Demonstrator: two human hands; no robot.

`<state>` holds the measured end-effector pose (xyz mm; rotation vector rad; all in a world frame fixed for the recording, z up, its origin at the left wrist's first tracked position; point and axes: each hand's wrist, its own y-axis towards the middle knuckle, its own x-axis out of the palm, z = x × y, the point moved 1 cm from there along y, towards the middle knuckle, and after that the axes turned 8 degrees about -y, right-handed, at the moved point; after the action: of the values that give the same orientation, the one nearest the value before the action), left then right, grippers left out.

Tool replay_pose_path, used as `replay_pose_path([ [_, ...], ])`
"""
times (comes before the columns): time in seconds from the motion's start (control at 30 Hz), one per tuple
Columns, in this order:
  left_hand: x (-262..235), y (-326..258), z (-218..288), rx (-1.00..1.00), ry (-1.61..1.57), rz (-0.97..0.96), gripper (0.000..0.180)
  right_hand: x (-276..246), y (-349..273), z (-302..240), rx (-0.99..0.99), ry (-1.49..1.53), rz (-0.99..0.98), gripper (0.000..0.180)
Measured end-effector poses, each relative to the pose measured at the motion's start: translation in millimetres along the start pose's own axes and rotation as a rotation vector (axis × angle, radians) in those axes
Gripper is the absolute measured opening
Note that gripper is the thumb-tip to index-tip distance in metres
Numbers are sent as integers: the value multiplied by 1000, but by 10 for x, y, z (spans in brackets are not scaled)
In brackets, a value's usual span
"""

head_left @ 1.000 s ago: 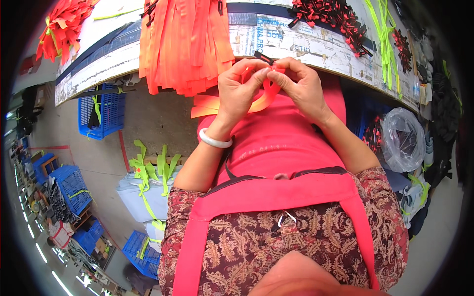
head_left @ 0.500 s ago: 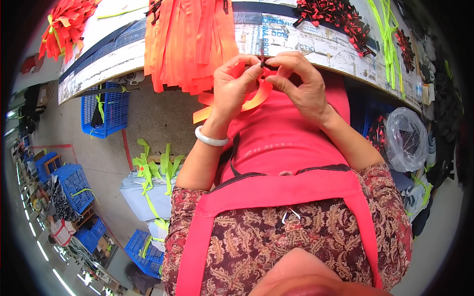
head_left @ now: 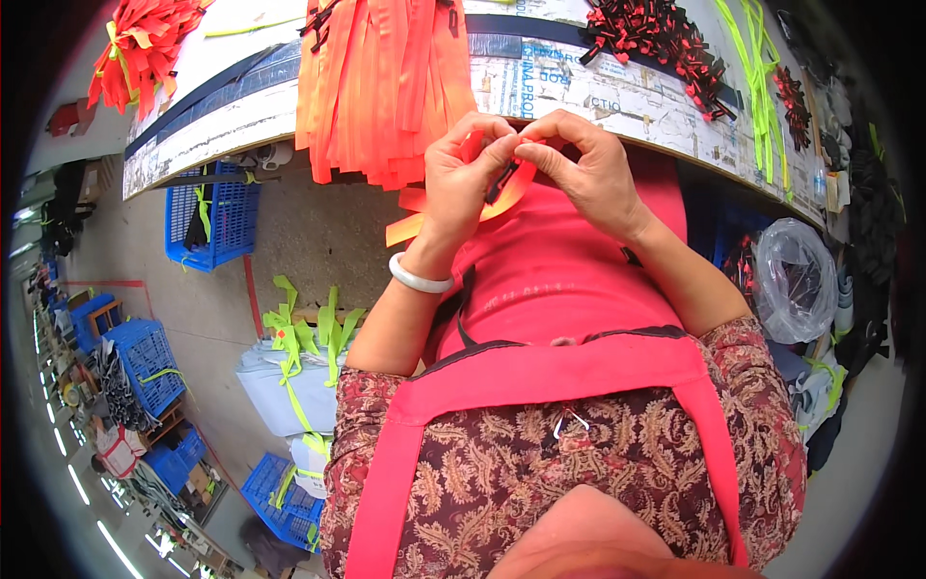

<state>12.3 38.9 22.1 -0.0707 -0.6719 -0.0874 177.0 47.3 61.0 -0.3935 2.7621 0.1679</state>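
My left hand (head_left: 457, 183), with a white bangle above its wrist, pinches an orange strap (head_left: 407, 230) between thumb and fingers. The thumb and index finger of my right hand (head_left: 593, 179) close on the same strap, their tips touching those of the left. A small black piece (head_left: 499, 181), perhaps a buckle, shows on the strap below my fingertips, partly hidden by the left hand. The strap's loose end trails leftward past my left wrist. Just beyond that hand, many orange straps (head_left: 386, 116) hang in a row over the table's near edge.
On the white table (head_left: 564, 101) lie a heap of small black-and-red plastic pieces (head_left: 661, 53), yellow-green straps (head_left: 765, 96) and an orange bundle (head_left: 145, 48). Blue crates (head_left: 217, 217) stand on the floor to the left. A clear plastic bag (head_left: 793, 280) is at the right.
The black piece has moved from between my fingertips to below them, near the left palm. My fingertips have come together on the orange strap.
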Motion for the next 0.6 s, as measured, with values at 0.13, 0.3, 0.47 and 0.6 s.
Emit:
replay_pose_path([
  [0.13,-61,-26,7,-82,64,-51,2,21,42,106,-295,-293,-36,12],
  [0.3,171,-38,114,-70,103,-129,1,283,-186,445,-131,-137,-127,21],
  [0.47,-92,72,389,-33,-39,62,13,148,27,230,-90,-52,-109,21],
  [0.6,-498,-132,477,-56,138,192,15,129,382,-145,-42,169,-190,20],
])
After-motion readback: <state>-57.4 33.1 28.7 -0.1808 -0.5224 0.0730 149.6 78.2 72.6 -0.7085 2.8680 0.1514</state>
